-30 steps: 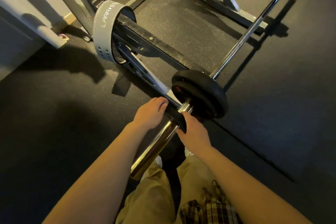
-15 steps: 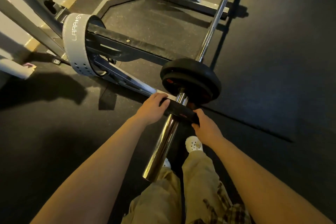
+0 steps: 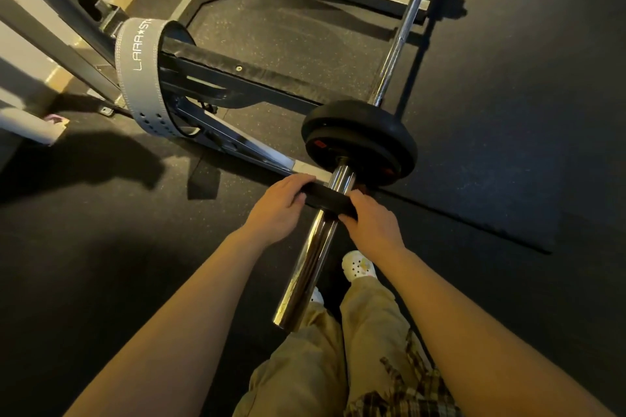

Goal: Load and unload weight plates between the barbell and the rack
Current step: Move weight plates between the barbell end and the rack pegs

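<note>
Small plate on barbell sleeve, mid-slide; loading or unloading cannot be told.
Left hand (image 3: 276, 205) and right hand (image 3: 371, 222) clamp small black plate (image 3: 327, 200) at 9 and 3 o'clock on chrome sleeve (image 3: 313, 247); the next move needs a level, even slide.

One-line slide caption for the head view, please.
Both hands, left hand and right hand, grip a small black weight plate on the chrome barbell sleeve, short of the larger plates.

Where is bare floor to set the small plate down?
Bare floor lies right of the barbell, and more lies left of the left hand, below the grey belt. Crowded: between sleeve and rack base, and by the feet.
</note>
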`<state>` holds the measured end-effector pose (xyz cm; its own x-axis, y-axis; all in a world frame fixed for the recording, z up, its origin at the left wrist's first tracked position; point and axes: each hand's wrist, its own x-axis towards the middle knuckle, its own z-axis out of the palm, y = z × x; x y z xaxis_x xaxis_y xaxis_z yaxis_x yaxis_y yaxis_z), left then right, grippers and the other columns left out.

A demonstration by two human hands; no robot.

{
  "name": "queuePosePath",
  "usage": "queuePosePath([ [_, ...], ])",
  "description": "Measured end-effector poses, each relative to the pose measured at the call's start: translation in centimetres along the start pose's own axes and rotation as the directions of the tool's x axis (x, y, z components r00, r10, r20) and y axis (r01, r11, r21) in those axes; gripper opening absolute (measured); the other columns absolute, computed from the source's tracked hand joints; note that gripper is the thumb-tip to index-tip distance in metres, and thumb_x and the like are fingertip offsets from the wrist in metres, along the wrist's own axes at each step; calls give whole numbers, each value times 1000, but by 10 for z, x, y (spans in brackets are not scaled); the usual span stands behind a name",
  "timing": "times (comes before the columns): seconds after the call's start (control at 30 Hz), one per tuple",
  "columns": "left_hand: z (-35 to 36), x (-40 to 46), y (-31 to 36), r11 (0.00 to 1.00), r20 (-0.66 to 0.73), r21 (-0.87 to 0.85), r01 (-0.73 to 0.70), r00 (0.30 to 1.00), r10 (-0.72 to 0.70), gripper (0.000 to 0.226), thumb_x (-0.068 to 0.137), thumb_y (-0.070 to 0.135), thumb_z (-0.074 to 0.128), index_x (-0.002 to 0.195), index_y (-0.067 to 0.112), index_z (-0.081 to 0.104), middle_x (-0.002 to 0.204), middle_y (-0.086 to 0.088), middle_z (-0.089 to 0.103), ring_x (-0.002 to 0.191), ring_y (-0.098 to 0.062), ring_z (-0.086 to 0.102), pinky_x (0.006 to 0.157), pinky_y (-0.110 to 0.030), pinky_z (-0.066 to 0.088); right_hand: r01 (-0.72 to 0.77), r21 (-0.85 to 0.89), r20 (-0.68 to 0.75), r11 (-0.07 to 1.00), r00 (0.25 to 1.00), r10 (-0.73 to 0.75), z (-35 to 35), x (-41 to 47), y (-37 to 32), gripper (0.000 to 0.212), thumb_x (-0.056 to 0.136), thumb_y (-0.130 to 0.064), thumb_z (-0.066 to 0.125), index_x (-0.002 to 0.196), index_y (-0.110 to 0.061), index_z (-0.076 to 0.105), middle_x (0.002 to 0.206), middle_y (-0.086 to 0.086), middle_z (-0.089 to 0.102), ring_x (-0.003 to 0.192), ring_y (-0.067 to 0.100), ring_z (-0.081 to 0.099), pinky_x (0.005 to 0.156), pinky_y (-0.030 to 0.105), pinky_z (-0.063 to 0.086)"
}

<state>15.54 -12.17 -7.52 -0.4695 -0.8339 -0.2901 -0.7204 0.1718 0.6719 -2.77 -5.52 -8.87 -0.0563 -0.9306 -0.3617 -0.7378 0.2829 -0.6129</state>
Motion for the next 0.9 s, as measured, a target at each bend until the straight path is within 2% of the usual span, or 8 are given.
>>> queuePosePath([
  [0.1,-14,14,1,998,18,53,18,1000,-19,42,101,24,44,142,19,41,142,-2,43,130,-15,42,108,-32,36,-55,151,80,987,996,43,-6,-4,11,27,95,-22,57,121,-21,49,106,-13,50,99,1,46,84,23,37],
  [0.23,-7,26,6,944,-4,-172,282,958,-287,45,104,32,36,147,20,34,153,-5,31,139,-22,33,111,-38,29,-166,300,165,939,979,120,-3,-15,22,34,95,-16,55,126,-25,46,111,-13,47,109,4,43,94,27,37],
  [0.3,8,27,10,926,44,-205,319,948,-316,42,105,32,32,143,19,39,150,-6,33,138,-24,34,112,-41,29,-182,301,193,936,973,127,-3,-15,26,35,95,-15,55,127,-26,44,111,-12,47,110,5,44,93,27,38],
  [0.4,26,18,10,909,-37,-250,333,935,-353,34,103,33,33,130,20,51,138,-5,42,129,-23,41,111,-46,33,-169,188,247,968,962,120,-11,-10,29,37,94,-17,57,126,-27,42,113,-6,51,109,12,51,88,28,42],
  [0.57,42,-10,10,956,-151,-146,254,949,-275,35,102,37,35,132,26,48,143,-1,34,136,-19,27,110,-38,26,-86,-100,289,991,951,112,-27,-1,25,42,88,-31,66,124,-23,45,116,-2,53,98,9,50,85,29,46],
  [0.7,46,-25,14,977,-188,-109,184,961,-202,41,102,31,41,142,27,40,150,2,28,141,-17,18,111,-36,25,-29,-64,268,998,962,45,-18,2,0,46,86,-32,68,126,-23,46,114,-5,51,104,12,53,85,28,45],
  [0.83,44,-38,9,996,-233,-85,35,971,-54,41,100,22,45,142,23,43,150,4,33,142,-15,21,112,-36,25,-38,-4,94,999,995,38,9,-12,-3,26,93,-32,58,116,-23,48,103,-7,55,84,4,52,66,17,40],
  [0.9,45,-42,8,995,-223,-104,-9,975,-15,40,100,21,46,140,23,46,153,4,30,142,-13,22,111,-32,25,-88,97,83,991,993,80,12,-20,7,20,95,-28,56,113,-24,48,98,-11,53,80,-1,49,65,14,36],
])
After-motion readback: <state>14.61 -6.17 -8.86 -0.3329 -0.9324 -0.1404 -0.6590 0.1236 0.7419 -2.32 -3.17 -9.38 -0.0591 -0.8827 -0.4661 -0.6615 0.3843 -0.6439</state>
